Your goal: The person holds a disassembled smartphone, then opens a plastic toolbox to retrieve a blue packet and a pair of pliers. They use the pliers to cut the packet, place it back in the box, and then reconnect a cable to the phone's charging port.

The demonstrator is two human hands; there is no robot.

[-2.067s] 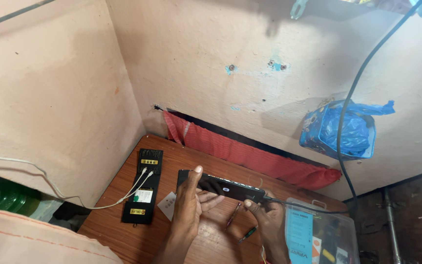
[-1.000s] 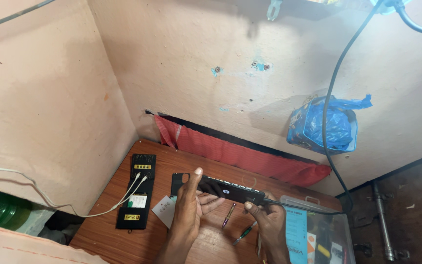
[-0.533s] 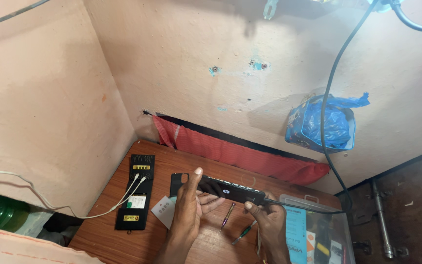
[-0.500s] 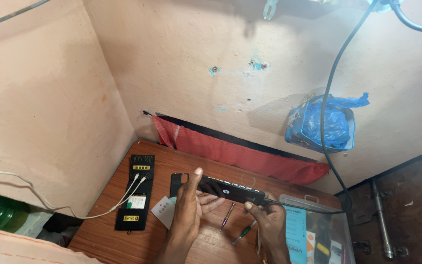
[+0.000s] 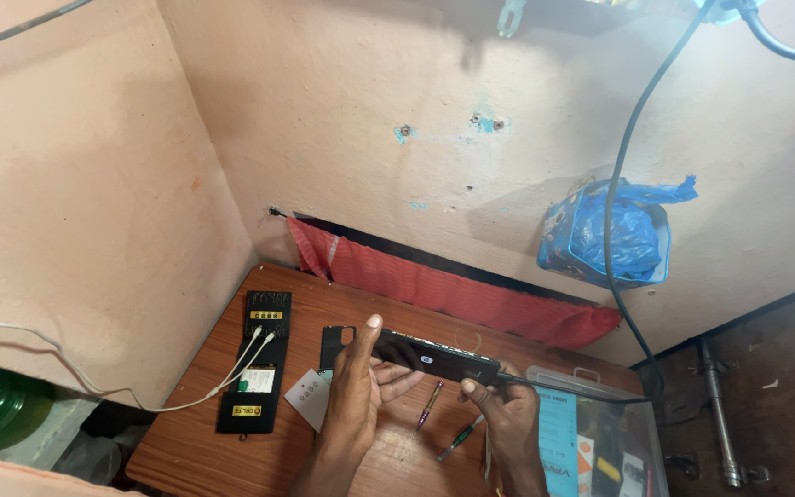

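My left hand (image 5: pixel 358 390) and my right hand (image 5: pixel 501 412) hold a black phone (image 5: pixel 434 356) between them, lengthwise, just above the wooden table (image 5: pixel 197 433). The left hand grips its left end with the thumb up. The right hand pinches the right end, where a black cable (image 5: pixel 570 393) runs off to the right. Two small screwdrivers lie under the phone: one with a dark handle (image 5: pixel 429 406) and one with a green handle (image 5: pixel 458 440).
A black flat box (image 5: pixel 257 373) with two white cable plugs (image 5: pixel 261 338) lies at the table's left. A white card (image 5: pixel 307 398) sits beside it. A clear lidded box (image 5: pixel 593 444) stands at right. Red cloth (image 5: pixel 453 294) lines the wall. A blue bag (image 5: pixel 611 232) hangs there.
The view has shifted slightly. Both hands stay on the phone in the same place.
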